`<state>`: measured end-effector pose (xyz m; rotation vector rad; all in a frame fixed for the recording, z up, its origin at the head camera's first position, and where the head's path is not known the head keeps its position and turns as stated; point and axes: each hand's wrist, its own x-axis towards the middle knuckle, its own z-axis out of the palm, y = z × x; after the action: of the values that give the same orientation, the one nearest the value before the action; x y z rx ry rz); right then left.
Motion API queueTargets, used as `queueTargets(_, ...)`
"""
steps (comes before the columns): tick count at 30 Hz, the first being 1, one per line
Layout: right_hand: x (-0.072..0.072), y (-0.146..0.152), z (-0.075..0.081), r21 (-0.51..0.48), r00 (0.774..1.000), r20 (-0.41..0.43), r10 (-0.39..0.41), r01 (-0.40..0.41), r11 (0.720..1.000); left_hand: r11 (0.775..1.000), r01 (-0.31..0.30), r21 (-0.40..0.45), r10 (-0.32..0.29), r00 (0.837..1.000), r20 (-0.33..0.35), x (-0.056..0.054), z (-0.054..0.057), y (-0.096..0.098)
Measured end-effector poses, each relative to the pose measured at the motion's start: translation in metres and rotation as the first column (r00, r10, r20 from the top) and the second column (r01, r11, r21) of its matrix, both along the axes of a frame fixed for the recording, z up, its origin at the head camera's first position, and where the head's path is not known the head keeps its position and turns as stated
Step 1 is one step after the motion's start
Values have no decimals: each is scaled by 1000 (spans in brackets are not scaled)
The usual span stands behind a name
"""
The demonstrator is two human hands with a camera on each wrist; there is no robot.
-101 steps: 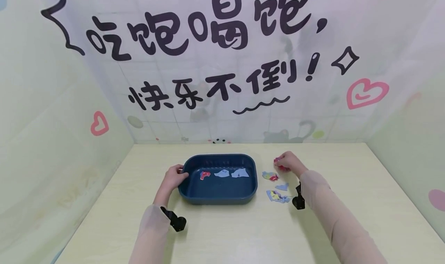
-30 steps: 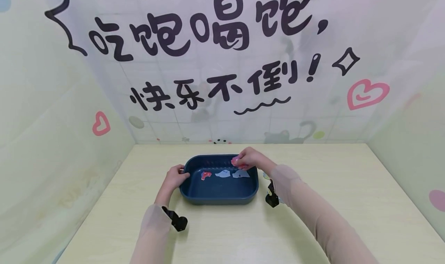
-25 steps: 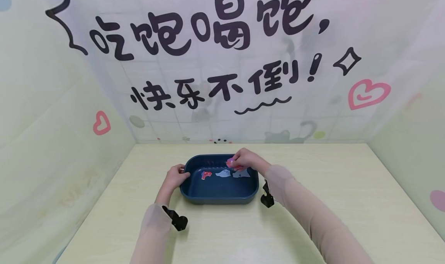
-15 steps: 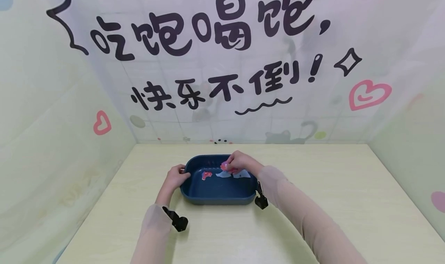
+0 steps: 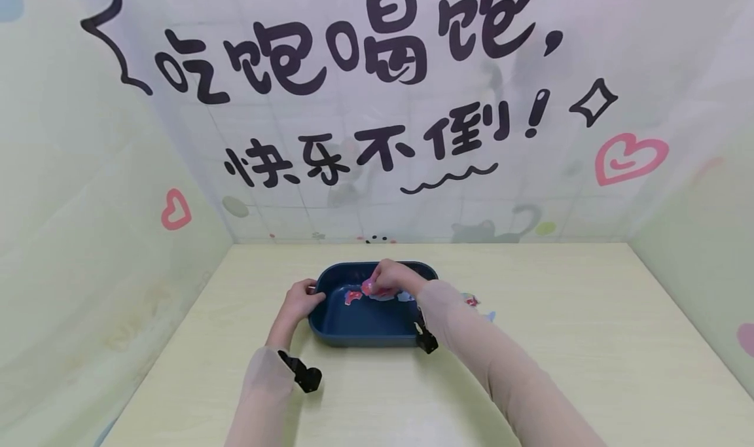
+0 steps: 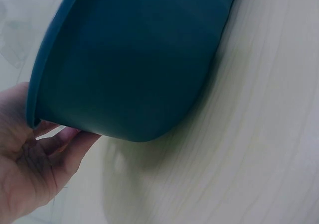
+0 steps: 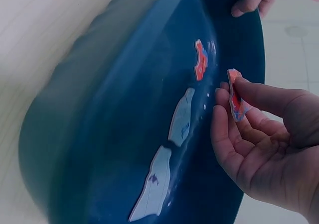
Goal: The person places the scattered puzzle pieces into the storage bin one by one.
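Observation:
A dark blue plastic basin (image 5: 359,322) sits on the table. My left hand (image 5: 299,300) grips its left end, thumb over the rim and fingers against the outer wall in the left wrist view. My right hand (image 5: 393,277) is over the basin, pinching a red and pink puzzle piece (image 7: 234,97) between thumb and fingers. Below, on the basin floor, lie a red puzzle piece (image 7: 200,60) and two pale blue ones, one in the middle (image 7: 181,118) and a longer one (image 7: 153,185) to the right. They form a loose row.
Right of the basin, partly behind my right sleeve (image 5: 489,349), a multicoloured puzzle piece (image 5: 472,300) and a small blue one (image 5: 491,316) lie on the pale wooden table (image 5: 565,316). A printed curtain (image 5: 353,218) closes off the back and sides.
My right hand took the red and pink puzzle piece from the table's right side and carried it left over the basin, lowering towards the middle. My left hand keeps its grip on the basin.

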<state>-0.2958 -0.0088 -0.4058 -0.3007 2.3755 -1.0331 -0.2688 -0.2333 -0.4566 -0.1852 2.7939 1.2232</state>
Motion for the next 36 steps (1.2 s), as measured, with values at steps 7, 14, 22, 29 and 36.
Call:
queueTargets(7, 0, -19, 2, 53, 999, 14, 51, -52, 997, 1000, -25, -13, 25, 1000, 15, 6, 9, 3)
queueTargets(14, -57, -44, -65, 106, 981, 50, 188, -193, 975, 999, -26, -22, 26, 1000, 3, 8, 10, 2)
queueTargets(22, -38, -54, -41, 127, 959, 96, 267, -278, 952, 999, -28, -16, 28, 1000, -4, 5, 5, 3)
queueTargets(29, -5, -52, -5, 169, 953, 81, 294, -303, 938, 1000, -27, -9, 27, 1000, -4, 5, 6, 5)
queueTargets(36, -6, -54, -11, 161, 936, 107, 336, -350, 923, 1000, -27, -15, 28, 1000, 9, 5, 6, 5)
